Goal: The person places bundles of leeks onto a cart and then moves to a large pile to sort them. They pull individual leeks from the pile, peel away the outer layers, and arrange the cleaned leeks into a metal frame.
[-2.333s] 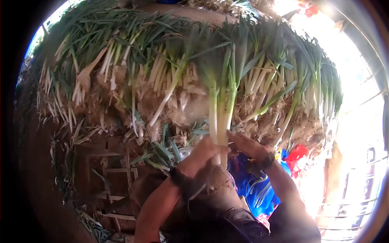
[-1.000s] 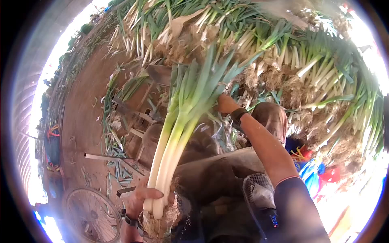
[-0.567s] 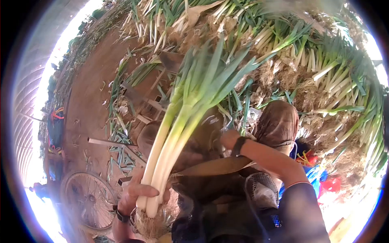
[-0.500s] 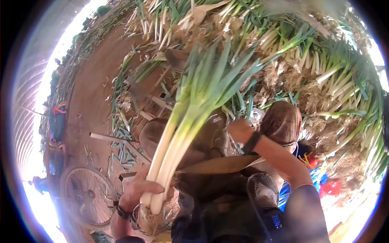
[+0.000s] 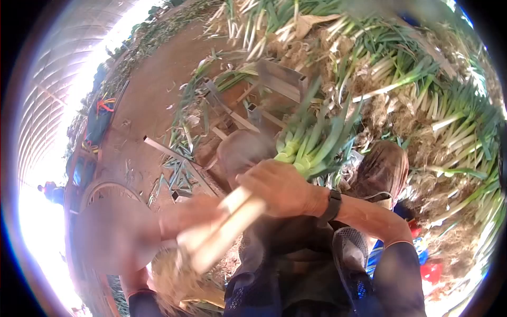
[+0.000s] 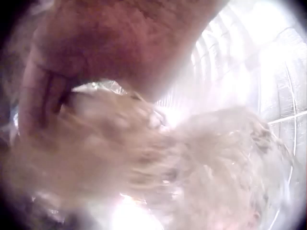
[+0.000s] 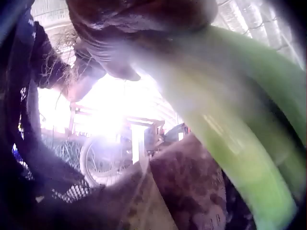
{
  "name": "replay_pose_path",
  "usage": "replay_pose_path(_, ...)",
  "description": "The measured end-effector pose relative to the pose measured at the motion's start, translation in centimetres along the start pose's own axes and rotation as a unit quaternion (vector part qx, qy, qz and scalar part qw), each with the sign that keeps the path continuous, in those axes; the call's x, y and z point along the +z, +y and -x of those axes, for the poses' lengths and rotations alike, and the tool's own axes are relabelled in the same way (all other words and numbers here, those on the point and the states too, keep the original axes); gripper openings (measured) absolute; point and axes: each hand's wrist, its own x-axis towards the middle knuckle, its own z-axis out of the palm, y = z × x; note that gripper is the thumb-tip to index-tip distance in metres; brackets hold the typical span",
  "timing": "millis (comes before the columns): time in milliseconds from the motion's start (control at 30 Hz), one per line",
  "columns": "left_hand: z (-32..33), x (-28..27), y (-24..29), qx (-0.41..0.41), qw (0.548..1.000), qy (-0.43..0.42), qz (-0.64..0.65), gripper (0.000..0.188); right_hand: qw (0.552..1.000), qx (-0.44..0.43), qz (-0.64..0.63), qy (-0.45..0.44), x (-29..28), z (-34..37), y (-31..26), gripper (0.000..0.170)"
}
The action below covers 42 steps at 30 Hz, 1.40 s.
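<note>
A bunch of leeks lies aslant across the person's lap in the head view, green leaves (image 5: 322, 140) pointing up and away, white stalks (image 5: 224, 243) toward the body. The right hand (image 5: 277, 187) grips the stalks just below the leaves; its fingers wrap over the top. Motion blurs the left hand (image 5: 193, 214), which holds the stalks lower down, close to the shaggy roots (image 5: 171, 277). In the left wrist view these roots (image 6: 129, 148) hang under the left hand (image 6: 110, 43). The right wrist view has the right hand (image 7: 139, 24) above a pale green stalk (image 7: 235, 139).
A long heap of leeks (image 5: 433, 111) lines the right and back. Metal frame pieces (image 5: 179, 158) and cut leaf scraps (image 5: 182, 179) lie on the brown ground ahead. A bicycle wheel (image 5: 113, 187) is at the left. The person's knee (image 5: 383, 169) rises at the right.
The right hand, earlier apart from the bunch near the right knee, has come onto the stalks below the leaves. The left hand keeps the root end. The head view has turned left.
</note>
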Motion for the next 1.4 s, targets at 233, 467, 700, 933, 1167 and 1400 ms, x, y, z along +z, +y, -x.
replay_pose_path(233, -6.2, -6.2, 6.3, 0.545, 0.823, 0.161, 0.014, 0.06, 0.899, 0.291, -0.29, 0.152, -10.2, -2.9, 2.1, 0.057)
replay_pose_path(467, -28.5, 10.7, 8.6, 0.6, 0.771, 0.176, -0.121, 0.078, 0.807, 0.326, -0.451, 0.198, -16.2, 3.4, 6.0, 0.059)
replay_pose_path(700, -32.6, 14.3, 8.8, 0.47, 0.835, 0.231, -0.165, 0.065, 0.771, 0.427, -0.425, 0.205, -17.9, 8.2, 6.5, 0.068)
replay_pose_path(933, -33.1, 14.4, 9.4, 0.45, 0.804, 0.339, -0.19, 0.046, 0.81, 0.326, 0.337, 0.353, -24.4, 3.5, 5.7, 0.111)
replay_pose_path(1167, -33.7, 14.9, 9.2, 0.468, 0.789, 0.333, -0.22, 0.039, 0.775, 0.218, 0.582, 0.119, -30.5, 4.3, 8.9, 0.027)
replay_pose_path(1400, -34.7, 15.4, 9.1, 0.474, 0.793, 0.28, -0.258, 0.04, 0.711, 0.485, 0.26, 0.437, -35.4, 3.7, 10.4, 0.022)
